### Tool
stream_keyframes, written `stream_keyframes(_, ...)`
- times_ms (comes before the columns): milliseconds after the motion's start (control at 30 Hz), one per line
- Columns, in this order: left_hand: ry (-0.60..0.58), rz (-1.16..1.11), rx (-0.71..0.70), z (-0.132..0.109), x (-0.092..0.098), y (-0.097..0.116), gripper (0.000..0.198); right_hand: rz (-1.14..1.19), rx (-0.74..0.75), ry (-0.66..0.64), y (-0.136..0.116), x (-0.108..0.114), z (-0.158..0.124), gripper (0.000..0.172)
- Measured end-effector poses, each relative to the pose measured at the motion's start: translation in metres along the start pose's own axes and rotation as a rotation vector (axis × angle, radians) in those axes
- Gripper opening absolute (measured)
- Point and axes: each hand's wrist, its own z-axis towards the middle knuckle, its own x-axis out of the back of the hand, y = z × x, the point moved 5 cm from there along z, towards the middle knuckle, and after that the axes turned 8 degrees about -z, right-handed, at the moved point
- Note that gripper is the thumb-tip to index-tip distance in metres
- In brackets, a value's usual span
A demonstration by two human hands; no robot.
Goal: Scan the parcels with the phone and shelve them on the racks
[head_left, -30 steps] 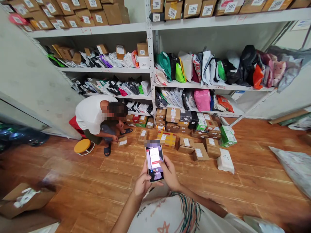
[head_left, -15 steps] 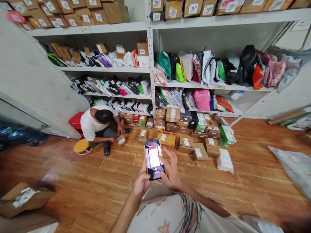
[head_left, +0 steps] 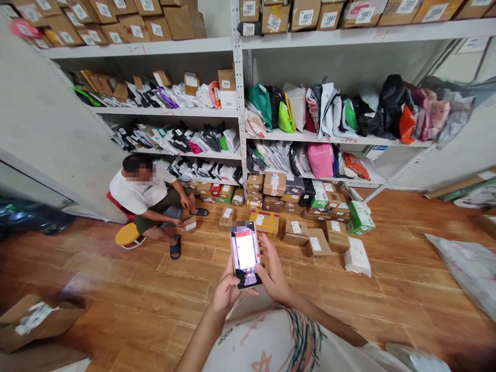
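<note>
One box (head_left: 250, 10) bore 7002, the parcel (head_left: 249, 29) beneath it 7028, a second box (head_left: 275, 19) 5043, a third box (head_left: 306, 14) 4022, a fourth box (head_left: 329, 18) 7007 and a fifth box (head_left: 363, 13) 5001, while the wearer's shirt (head_left: 271, 341) showed lettering ending in "OON".

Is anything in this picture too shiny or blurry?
Yes: in the head view, the phone in the left hand has a screen glowing white, too washed out to read; in the head view, the wooden floor shows a pale sheen at the left; also in the head view, the open cardboard box at lower left looks soft and smeared.
</note>
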Motion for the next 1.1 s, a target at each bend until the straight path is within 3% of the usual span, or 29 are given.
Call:
stream_keyframes(133, 0.032, 0.052, 0.015, -0.001, -0.001, 0.0, 0.102, 0.196, -0.162, -0.037, 0.01, -0.01, 0.02, 0.033)
stream_keyframes(200, 0.048, 0.076, 0.017, -0.002, -0.002, 0.0, 0.102, 0.249, -0.221, -0.038, 0.012, -0.012, 0.03, 0.027)
stream_keyframes(467, 0.035, 0.097, 0.024, -0.005, 0.009, -0.012, 0.1, 0.24, -0.307, 0.003, 0.014, -0.014, 0.031, 0.038)
stream_keyframes(533, 0.036, 0.07, 0.026, -0.005, 0.013, -0.015, 0.1, 0.23, -0.263, -0.002, 0.011, -0.013, 0.024, 0.039)
stream_keyframes(633, 0.03, 0.031, 0.037, -0.005, 0.012, -0.014, 0.099, 0.154, -0.151, 0.029, 0.003, -0.005, 0.015, 0.055)
stream_keyframes(700, 0.019, 0.002, 0.03, -0.005, 0.006, -0.009, 0.1, -0.052, 0.01, 0.04, -0.006, 0.004, 0.01, 0.063)
stream_keyframes(800, -0.002, -0.028, 0.018, -0.004, -0.002, 0.0, 0.099, -0.393, 0.336, 0.032, -0.02, 0.013, 0.002, 0.056)
stream_keyframes(900, -0.018, -0.047, 0.021, -0.003, -0.004, 0.003, 0.095, -0.509, 0.531, 0.025, -0.022, 0.019, -0.006, 0.051)
stream_keyframes(1000, -0.037, -0.057, 0.026, -0.003, -0.004, 0.003, 0.092, -0.534, 0.554, -0.019, -0.019, 0.017, -0.006, 0.051)
stream_keyframes(1100, -0.04, -0.044, 0.023, -0.004, -0.006, 0.004, 0.088, -0.526, 0.432, 0.005, -0.017, 0.016, 0.002, 0.055)
